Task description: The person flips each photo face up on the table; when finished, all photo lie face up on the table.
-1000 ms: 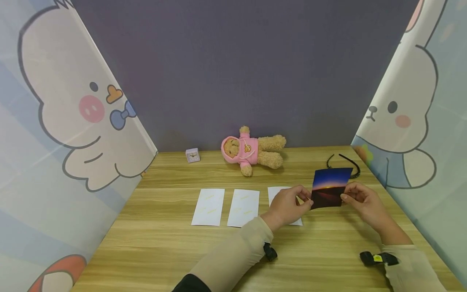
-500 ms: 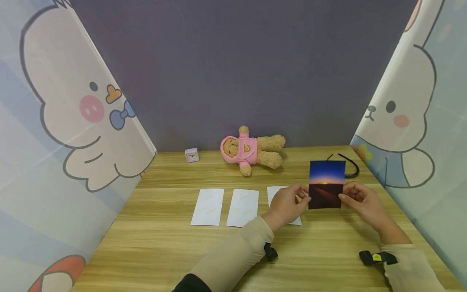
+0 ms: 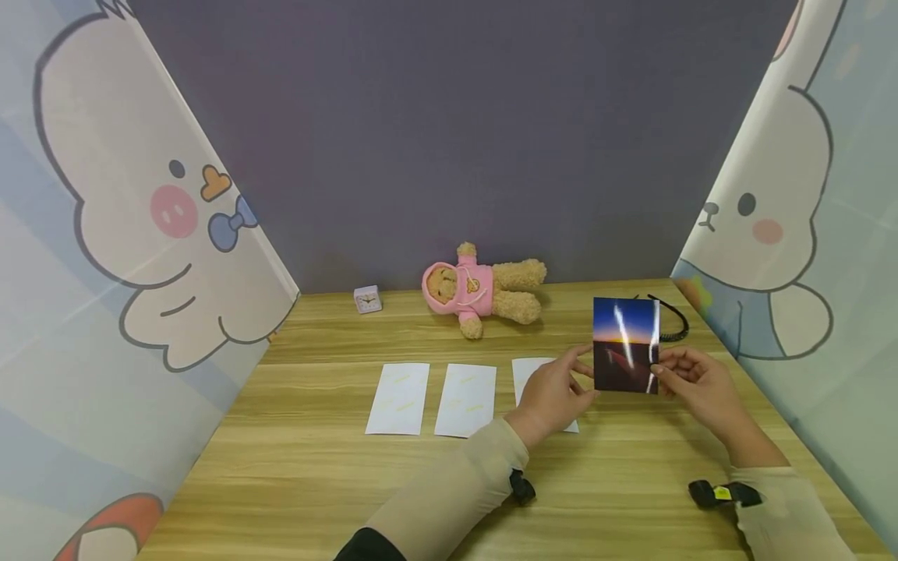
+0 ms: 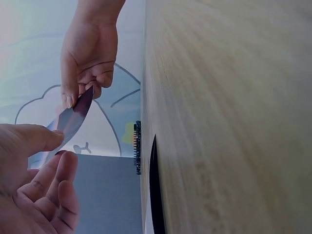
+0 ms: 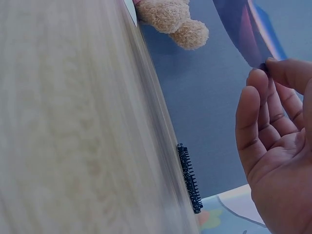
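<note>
A glossy photo print [image 3: 617, 362] of a sunset, blue above and dark below, stands upright above the right part of the table. My right hand [image 3: 701, 389] pinches its lower right edge between thumb and fingers. At the lower left corner, my left hand [image 3: 554, 393] has its thumb and fingers around the edge, spread somewhat apart. In the left wrist view the bent print [image 4: 73, 117] runs from the right hand [image 4: 90, 63] down to the left thumb and fingertips. The right wrist view shows the print's corner [image 5: 246, 36] between right thumb and index finger.
Three white cards lie in a row: a left card [image 3: 397, 399], a middle card [image 3: 465, 400] and a right card [image 3: 526, 372] partly behind my left hand. Behind them are a small clock [image 3: 368, 299] and a teddy bear [image 3: 484, 288]. A black headband [image 3: 677, 327] lies behind the print.
The photo print has tilted up from slanting to upright and risen slightly, now showing glare streaks. My left fingers have spread at its corner; my right hand keeps its pinch.
</note>
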`<state>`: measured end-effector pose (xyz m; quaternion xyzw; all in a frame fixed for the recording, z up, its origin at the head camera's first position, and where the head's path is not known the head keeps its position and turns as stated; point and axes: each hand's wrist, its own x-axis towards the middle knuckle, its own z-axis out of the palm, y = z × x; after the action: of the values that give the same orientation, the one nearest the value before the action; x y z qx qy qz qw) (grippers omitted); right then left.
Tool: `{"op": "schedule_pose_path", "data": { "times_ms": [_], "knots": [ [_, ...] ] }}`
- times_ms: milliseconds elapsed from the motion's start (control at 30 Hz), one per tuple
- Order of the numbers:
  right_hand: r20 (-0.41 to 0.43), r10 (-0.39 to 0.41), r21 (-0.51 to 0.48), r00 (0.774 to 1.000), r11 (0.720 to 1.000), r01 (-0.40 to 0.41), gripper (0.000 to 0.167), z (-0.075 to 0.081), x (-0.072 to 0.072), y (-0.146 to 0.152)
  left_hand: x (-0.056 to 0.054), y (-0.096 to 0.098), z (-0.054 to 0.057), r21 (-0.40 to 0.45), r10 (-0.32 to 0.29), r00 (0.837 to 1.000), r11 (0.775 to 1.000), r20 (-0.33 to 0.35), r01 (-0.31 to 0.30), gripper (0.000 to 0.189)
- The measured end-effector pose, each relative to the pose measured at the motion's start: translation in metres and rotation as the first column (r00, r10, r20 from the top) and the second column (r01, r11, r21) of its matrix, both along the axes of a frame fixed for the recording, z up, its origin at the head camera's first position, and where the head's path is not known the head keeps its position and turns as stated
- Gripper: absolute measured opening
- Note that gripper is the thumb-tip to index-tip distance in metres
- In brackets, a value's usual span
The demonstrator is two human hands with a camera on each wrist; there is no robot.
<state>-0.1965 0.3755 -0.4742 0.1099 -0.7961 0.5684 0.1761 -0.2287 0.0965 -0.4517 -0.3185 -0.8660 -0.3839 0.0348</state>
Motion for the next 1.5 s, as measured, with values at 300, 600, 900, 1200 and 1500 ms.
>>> {"op": "schedule_pose_path", "data": {
  "times_ms": [300, 600, 900, 1200, 1500],
  "knots": [
    [0.029, 0.072, -0.091, 0.997, 0.993, -0.069, 0.028, 0.001, 0.001, 0.004, 0.000, 0.004, -0.001, -0.029, 0.000, 1.000, 1.000, 0.004, 0.000, 0.073],
    [0.094, 0.050, 0.058, 0.994, 0.997, -0.055, 0.028, 0.002, 0.000, 0.005, -0.001, 0.005, -0.003, -0.084, 0.051, 0.995, 0.996, 0.084, -0.043, 0.072],
    [0.211, 0.049, 0.119, 0.976, 0.990, -0.075, 0.033, 0.003, 0.002, 0.007, -0.002, 0.007, -0.006, -0.167, 0.071, 0.993, 0.984, 0.094, -0.055, 0.063],
    [0.321, 0.111, 0.079, 0.940, 0.986, -0.144, 0.037, 0.005, 0.006, 0.006, -0.002, 0.013, -0.006, -0.263, 0.082, 0.984, 0.964, 0.159, -0.038, 0.022],
    [0.457, 0.105, 0.085, 0.883, 0.983, -0.161, 0.046, 0.003, 0.004, 0.009, 0.001, 0.015, -0.006, -0.305, 0.088, 0.973, 0.952, 0.212, -0.019, 0.052]
  ]
}}
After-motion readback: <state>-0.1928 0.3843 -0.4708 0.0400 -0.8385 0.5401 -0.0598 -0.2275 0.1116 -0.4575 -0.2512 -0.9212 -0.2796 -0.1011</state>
